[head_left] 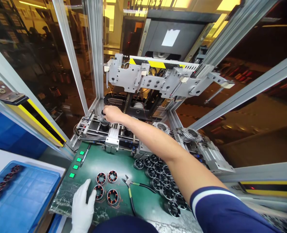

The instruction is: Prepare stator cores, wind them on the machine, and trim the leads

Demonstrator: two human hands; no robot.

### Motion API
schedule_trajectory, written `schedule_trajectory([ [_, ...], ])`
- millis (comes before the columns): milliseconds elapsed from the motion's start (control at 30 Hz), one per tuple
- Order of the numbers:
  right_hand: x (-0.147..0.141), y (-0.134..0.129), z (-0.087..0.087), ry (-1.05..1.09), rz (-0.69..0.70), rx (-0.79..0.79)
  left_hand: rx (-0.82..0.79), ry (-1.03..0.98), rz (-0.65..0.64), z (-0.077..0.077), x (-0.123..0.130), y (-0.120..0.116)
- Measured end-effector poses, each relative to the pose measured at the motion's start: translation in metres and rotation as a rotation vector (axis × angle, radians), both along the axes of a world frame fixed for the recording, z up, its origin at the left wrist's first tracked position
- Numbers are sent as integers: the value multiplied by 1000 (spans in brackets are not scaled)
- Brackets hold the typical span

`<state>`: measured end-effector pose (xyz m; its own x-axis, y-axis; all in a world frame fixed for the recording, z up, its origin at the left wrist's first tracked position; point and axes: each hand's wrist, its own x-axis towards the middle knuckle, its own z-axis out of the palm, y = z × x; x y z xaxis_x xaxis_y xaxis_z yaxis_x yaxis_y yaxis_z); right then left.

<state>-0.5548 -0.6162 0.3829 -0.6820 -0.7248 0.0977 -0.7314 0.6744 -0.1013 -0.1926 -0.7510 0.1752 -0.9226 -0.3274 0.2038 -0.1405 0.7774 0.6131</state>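
Sleeve [221,210]; rings [109,195] (some in blue tray [24,205])

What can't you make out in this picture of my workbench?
All in the head view:
- Right hand: its exact grip at the metal fixture is hidden by the back of the hand.
- Dark-centred metal cups: the full count is hidden by the right arm.
- Blue tray: its left part is cut off by the picture's edge.
- White sheet: any print is too small to read.
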Motion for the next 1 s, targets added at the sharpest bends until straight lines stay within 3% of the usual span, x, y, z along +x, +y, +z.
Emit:
schedule_trajectory([
  [433, -2, 5, -2, 23, 40, 22, -34, 50, 10, -5, -1, 0],
  [667, 17, 21, -27, 69, 122, -8, -97, 143, -7, -12, -2, -1],
  [800, 31, 23, -25, 85, 102, -43, -109, 162, -13, -9, -5, -2],
  [900, 62, 49, -17, 125, 59, -127, -113, 158, -19, -3, -9, -4],
  [1000, 110, 107, -20, 219, 100, -328, -124, 128, -42, 5, -15, -4],
])
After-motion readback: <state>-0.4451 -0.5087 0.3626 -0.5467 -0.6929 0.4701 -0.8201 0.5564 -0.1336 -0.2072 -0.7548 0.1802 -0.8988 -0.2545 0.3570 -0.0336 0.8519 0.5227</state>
